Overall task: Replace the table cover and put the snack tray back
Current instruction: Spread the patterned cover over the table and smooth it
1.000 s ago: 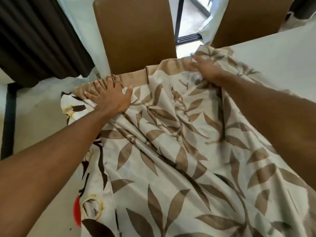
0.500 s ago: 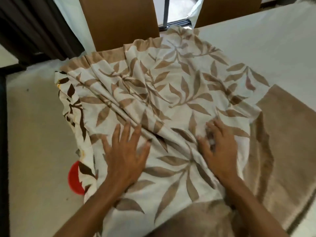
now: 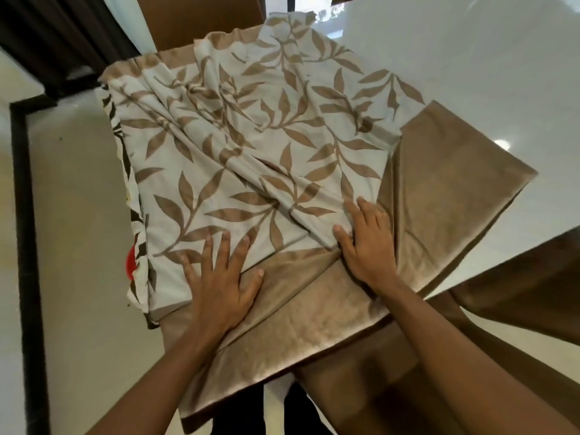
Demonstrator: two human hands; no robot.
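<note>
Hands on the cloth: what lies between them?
Only creased table cover, where leaf print meets tan border, between left hand and right hand; head view.

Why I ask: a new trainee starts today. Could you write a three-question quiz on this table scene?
1. True or false: the left hand grips a snack tray.
2. The cover is printed with: A leaves, B stripes, C dots.
3. Fill in: the bare table top lies to the person's ____.
Key: 1 false, it presses flat on the cover; 2 A; 3 right.
</note>
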